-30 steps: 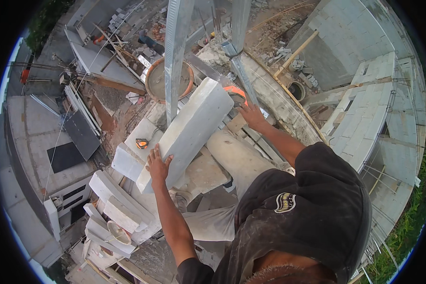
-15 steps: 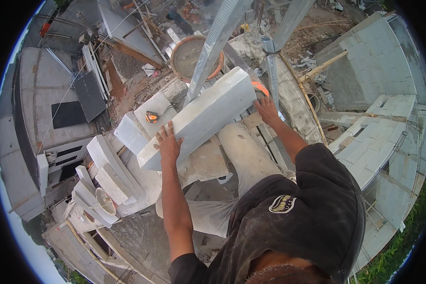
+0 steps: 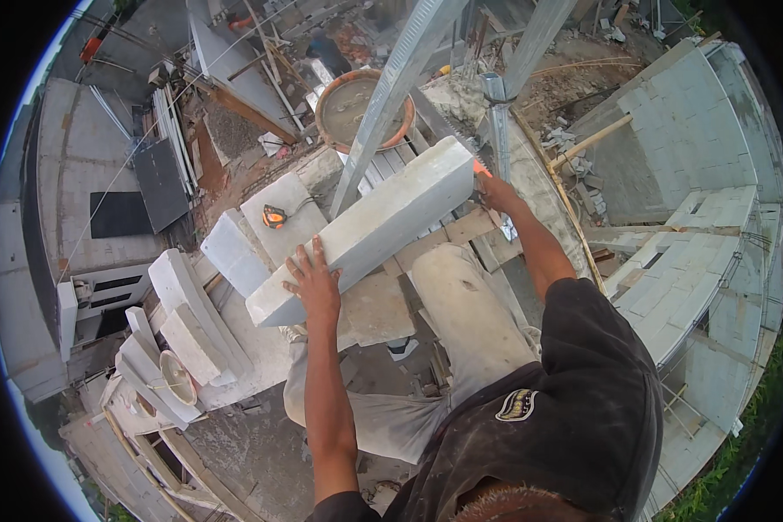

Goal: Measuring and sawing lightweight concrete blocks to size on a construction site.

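A long pale lightweight concrete block (image 3: 370, 235) lies slantwise in front of me, across the wall and some boards. On its near left end rests my left hand (image 3: 316, 283), flat with the fingers spread. My right hand (image 3: 498, 193) is beyond the block's far right end, closed round the orange handle (image 3: 481, 169) of a handsaw. Part of the toothed blade shows behind the block; the block hides the rest. Left of the block, an orange and black tape measure (image 3: 274, 217) sits on another pale block (image 3: 291, 193).
A round orange-rimmed tub (image 3: 326, 109) of grey mortar stands behind the block. Metal studs (image 3: 391, 100) rise close by it. Cut block pieces (image 3: 191, 335) and a round pan (image 3: 178, 376) lie to the left. Block walls (image 3: 679, 130) stand at the right; rubble covers the ground beyond.
My right hand has closed on the saw's orange handle, which it was only reaching beside before. The block sits slightly lower in view; my left hand stays on it.
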Tool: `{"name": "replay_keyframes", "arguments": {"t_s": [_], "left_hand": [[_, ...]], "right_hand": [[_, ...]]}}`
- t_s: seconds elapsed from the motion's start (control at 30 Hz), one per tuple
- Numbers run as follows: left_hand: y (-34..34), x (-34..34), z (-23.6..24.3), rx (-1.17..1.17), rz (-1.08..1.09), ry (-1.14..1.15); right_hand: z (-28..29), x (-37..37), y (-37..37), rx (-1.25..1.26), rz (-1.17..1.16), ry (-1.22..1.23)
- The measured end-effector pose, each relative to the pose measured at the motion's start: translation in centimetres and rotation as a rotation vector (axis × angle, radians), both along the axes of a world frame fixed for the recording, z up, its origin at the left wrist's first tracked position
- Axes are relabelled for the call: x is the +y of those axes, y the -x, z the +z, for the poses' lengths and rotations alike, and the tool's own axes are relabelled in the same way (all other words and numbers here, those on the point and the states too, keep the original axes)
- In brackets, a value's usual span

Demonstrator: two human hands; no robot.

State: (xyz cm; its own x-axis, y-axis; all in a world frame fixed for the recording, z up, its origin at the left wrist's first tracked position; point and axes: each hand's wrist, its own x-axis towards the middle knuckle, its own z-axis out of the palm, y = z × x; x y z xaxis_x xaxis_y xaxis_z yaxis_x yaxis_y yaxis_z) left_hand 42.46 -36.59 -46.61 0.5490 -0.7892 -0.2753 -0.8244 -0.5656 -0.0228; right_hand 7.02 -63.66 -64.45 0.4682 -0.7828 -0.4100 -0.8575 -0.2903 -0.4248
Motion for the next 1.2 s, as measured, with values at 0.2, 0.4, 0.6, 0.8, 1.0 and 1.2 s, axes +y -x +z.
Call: {"name": "replay_keyframes", "arguments": {"t_s": [0.2, 0.4, 0.6, 0.8, 1.0, 1.2], "left_hand": [[1.3, 0.9, 0.0, -0.065, 0.014, 0.015], [1.7, 1.7, -0.6, -0.074, 0.031, 0.054], [3.7, 4.3, -0.5, -0.083, 0.048, 0.125], [5.9, 6.4, -0.6, -0.099, 0.085, 0.002], [4.5, 1.0, 0.6, -0.103, -0.117, -0.034], [11.6, -6.2, 0.5, 0.188, -0.491, 0.248]], "right_hand": [[1.1, -0.9, -1.9, 0.189, 0.263, 0.255], [0.2, -0.1, -2.5, 0.338, 0.353, 0.191], [-1.8, -1.0, -1.1, 0.056, 0.165, 0.073], [-3.7, -0.4, 0.1, -0.046, 0.209, 0.056], [-6.3, -0.3, -0.8, -0.186, 0.125, 0.155], [-6.5, -0.8, -0.4, -0.664, -0.308, -0.38]]}}
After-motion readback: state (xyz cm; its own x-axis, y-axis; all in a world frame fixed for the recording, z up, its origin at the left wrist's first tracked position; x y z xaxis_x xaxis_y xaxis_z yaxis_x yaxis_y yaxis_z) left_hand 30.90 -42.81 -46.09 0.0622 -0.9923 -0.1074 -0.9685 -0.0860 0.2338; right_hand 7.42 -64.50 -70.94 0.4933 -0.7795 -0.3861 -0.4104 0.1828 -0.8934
